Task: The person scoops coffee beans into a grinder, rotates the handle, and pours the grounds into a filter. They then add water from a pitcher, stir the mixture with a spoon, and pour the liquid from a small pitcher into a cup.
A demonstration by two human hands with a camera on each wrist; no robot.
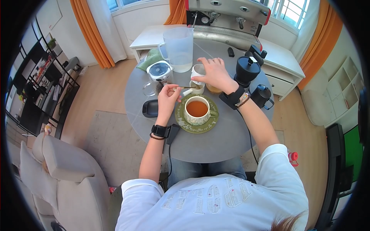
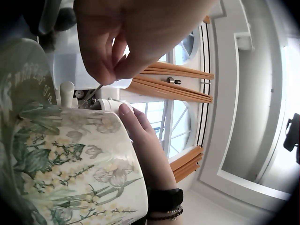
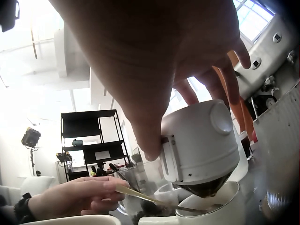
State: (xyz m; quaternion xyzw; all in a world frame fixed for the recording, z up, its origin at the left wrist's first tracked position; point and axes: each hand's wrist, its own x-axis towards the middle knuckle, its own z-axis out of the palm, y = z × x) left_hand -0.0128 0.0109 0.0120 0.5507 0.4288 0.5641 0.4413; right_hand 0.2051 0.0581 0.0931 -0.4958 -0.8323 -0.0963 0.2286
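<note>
Thumb and fingertips of the left hand (image 1: 167,101) pinch a thin spoon (image 3: 157,201), whose bowl reaches into a small white cup (image 3: 233,210) with a handle. The right hand (image 1: 218,74) grips a white vessel (image 3: 199,140) between thumb and fingers, tilted just over that small cup; something dark shows at its lower edge. Nearer the person, a floral mug (image 1: 197,116) of reddish-brown liquid stands on a green saucer (image 1: 185,125). In the left wrist view the mug (image 2: 79,164) covers much of the small cup.
Around the hands stand a large clear pitcher (image 1: 179,50), a lidded glass pot (image 1: 160,73), a black dish (image 1: 150,108), a black grinder (image 1: 248,69) and a dark small pot (image 1: 261,95). A green cloth (image 1: 154,57) lies behind. An espresso machine (image 1: 227,32) is beyond the round table (image 1: 208,150).
</note>
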